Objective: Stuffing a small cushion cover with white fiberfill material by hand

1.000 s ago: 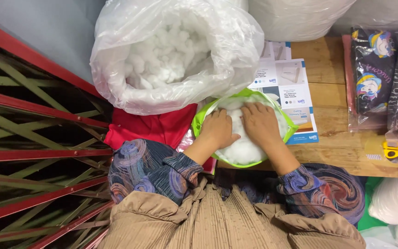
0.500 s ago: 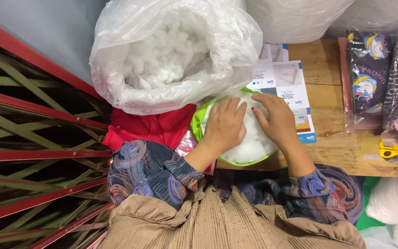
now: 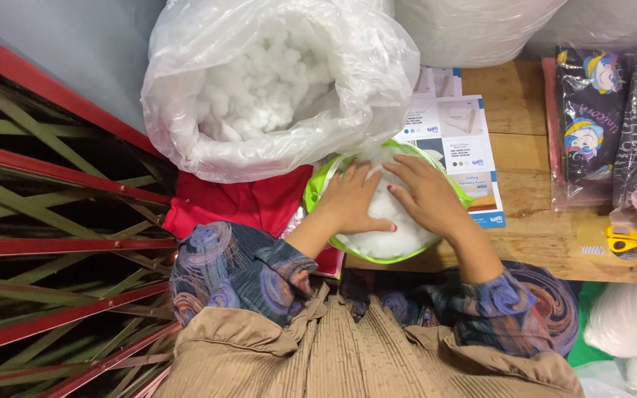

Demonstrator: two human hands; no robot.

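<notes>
Both palms flat, fingers spread | left hand (image 3: 352, 200) and right hand (image 3: 429, 197) pressing white stuffing (image 3: 388, 236) into green cover (image 3: 311, 197) | next, I judge: even downward pressure.

Large clear plastic bag (image 3: 186, 96): thin, glossy, crinkled film; white fibre filling (image 3: 267, 81) inside, fluffy and matt. Lime-green fabric cover (image 3: 317, 193): smooth cloth, stuffed with soft white wadding (image 3: 392, 236). Brown wooden surface (image 3: 525, 228): bare grain, dull. Printed paper leaflet (image 3: 466, 147): slightly glossy. Red cloth (image 3: 245, 203): matt.
</notes>
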